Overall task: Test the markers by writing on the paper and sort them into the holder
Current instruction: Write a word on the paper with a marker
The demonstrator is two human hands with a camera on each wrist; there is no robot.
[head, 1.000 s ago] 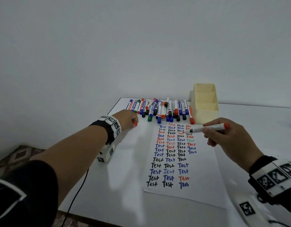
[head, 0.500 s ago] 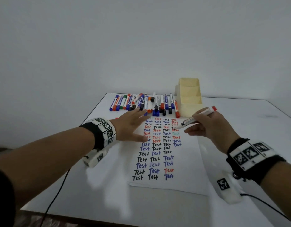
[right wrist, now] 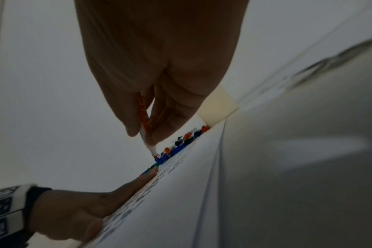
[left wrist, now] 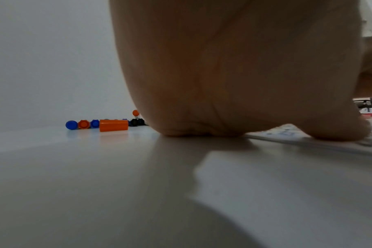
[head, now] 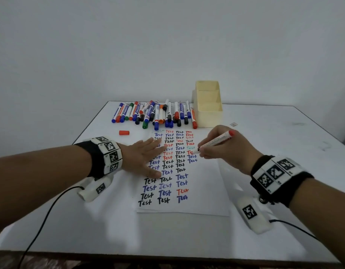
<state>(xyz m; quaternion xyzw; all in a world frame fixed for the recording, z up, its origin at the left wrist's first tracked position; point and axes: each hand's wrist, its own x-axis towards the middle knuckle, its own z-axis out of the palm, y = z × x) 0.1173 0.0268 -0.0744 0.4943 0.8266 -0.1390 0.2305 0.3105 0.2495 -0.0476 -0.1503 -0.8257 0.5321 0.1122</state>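
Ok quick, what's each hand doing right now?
Left hand: open, pressed flat on the paper.
Right hand: closed around a red marker, tip at the paper.

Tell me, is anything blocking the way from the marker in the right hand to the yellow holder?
Nothing visible. The marker in the right hand has open table up to the holder; the pile of markers lies left of that path.

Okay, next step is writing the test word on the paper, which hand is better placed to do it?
Right. The right hand already grips the uncapped orange marker with its tip down at the paper. The left hand lies flat on the sheet, fingers straight, steadying it; the marker's cap lies on the table.
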